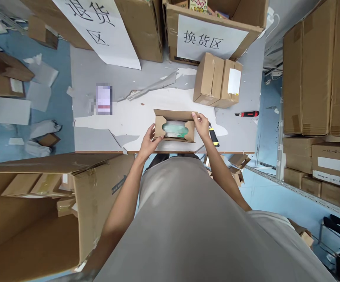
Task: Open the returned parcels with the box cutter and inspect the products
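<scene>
A small cardboard box (pixel 176 114) lies with its top open at the front edge of the table. Inside it sits something green and white (pixel 175 129), perhaps in clear plastic; its kind I cannot make out. My left hand (pixel 151 141) grips the box's left end, thumb at the lower left corner. At the upper right corner, my right hand (pixel 201 124) pinches the raised flap between thumb and fingers. Just right of that hand lies a yellow-and-black utility knife (pixel 214 135), touched by neither hand.
Two closed cartons (pixel 208 80) stand at the back right, near a red-and-black utility knife (pixel 248 114). Large labelled boxes (pixel 170 35) line the table's back. A pixelated patch (pixel 103 100) covers something at left. A big open carton (pixel 93 211) stands at lower left.
</scene>
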